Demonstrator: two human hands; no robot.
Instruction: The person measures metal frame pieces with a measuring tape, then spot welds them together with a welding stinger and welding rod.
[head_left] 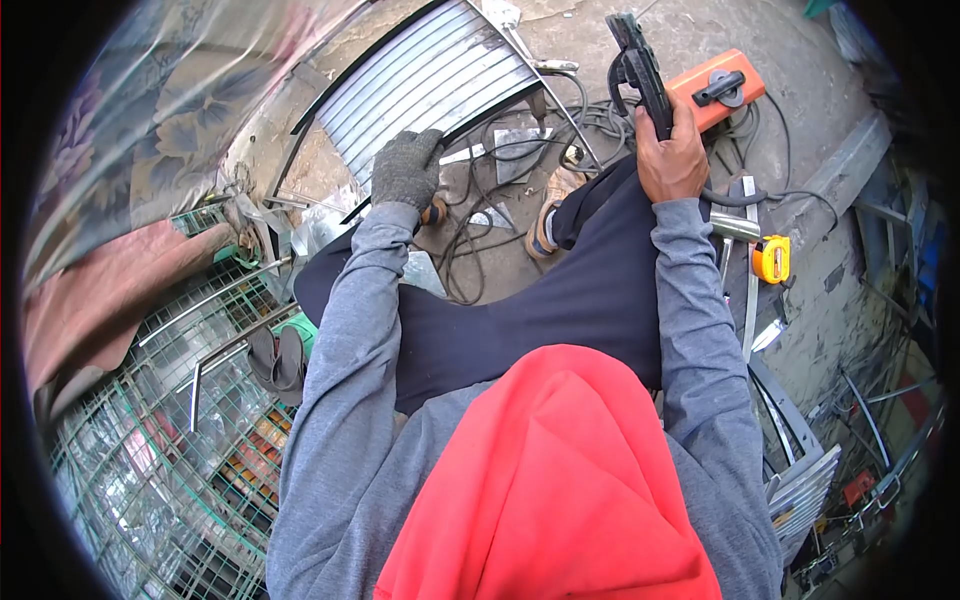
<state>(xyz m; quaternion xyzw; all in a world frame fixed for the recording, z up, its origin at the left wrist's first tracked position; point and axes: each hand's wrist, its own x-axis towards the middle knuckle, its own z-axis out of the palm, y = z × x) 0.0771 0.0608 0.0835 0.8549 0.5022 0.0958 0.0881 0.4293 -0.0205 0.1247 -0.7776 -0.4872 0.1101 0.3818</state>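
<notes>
Head | right hand (672,155) gripping black tool (643,75) | left hand (407,170) at edge of ribbed panel (430,80), grip unclear | cable-strewn floor (585,35) between

Left hand (407,170), right hand (672,158): two hands, upper half. One glove (404,178). One black tool (645,72), one orange machine (700,76), upper right. One yellow tape measure (771,260), right side. One slatted panel (425,90), top. One red cloth (550,480), bottom centre. Cables (603,115) too tangled to count.

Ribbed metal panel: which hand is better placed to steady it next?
Left, most likely. The gloved left hand is already at the near edge of the ribbed metal panel, while the bare right hand is occupied with a black tool, off to the panel's right.
</notes>
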